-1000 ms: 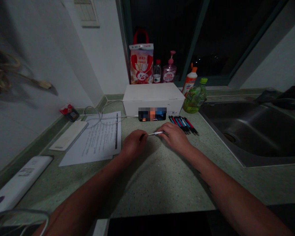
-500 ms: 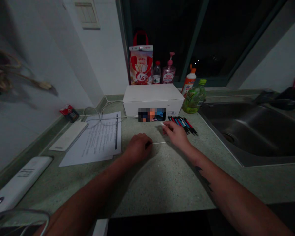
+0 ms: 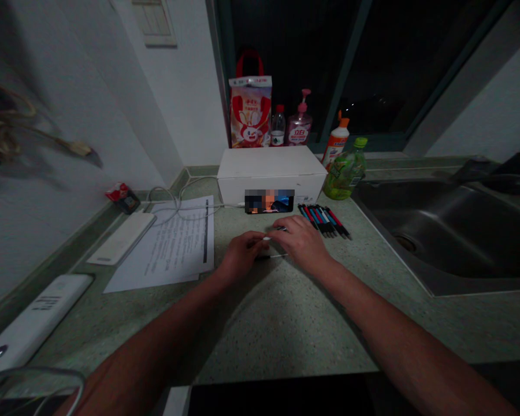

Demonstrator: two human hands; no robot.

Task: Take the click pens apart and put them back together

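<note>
My left hand [image 3: 241, 254] and my right hand [image 3: 302, 241] meet over the speckled green counter [image 3: 286, 312], in front of a phone [image 3: 269, 201]. Both have their fingers pinched together around small white pen parts [image 3: 267, 238]. Just below them a thin pale refill [image 3: 276, 255] shows between the hands; which hand holds it is unclear. A row of several coloured pens [image 3: 325, 221] lies just right of my right hand.
A white box [image 3: 270, 167] stands behind the phone, with a red bag, bottles and a green bottle [image 3: 344, 171] around it. Printed paper [image 3: 173, 242], a white slab and a cable lie to the left. A steel sink [image 3: 450, 231] is on the right.
My right hand came back from near the pen row toward my left hand. The hands, apart half a second ago with the refill stretched between them, are now close together.
</note>
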